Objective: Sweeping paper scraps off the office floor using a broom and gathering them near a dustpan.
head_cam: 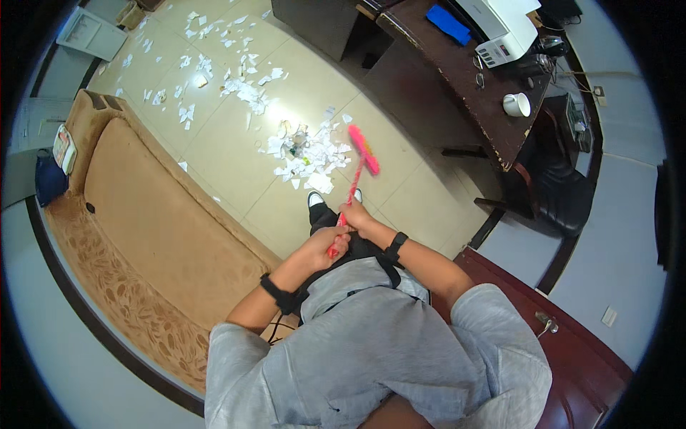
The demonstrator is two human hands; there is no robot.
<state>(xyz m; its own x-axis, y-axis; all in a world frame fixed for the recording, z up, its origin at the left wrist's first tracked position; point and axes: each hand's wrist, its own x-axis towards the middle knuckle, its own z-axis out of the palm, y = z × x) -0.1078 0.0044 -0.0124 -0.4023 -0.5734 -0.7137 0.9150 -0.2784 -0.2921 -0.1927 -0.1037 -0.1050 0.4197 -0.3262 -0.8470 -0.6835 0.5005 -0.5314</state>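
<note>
Both my hands grip the red handle of a broom with a pink head. My left hand is closed around the handle's end, close to my waist. Farther along the shaft, my right hand holds it too. The broom head is low over the tiled floor, just right of a heap of torn white paper; whether the bristles touch the tiles I cannot tell. Something dark and a bit of yellow-green lie among the scraps. A larger paper piece rests right before my shoes.
More paper scraps are strewn over the floor farther ahead. A tan sofa runs along the left. To the right stands a dark desk bearing a printer and a white mug, with a black chair beside it.
</note>
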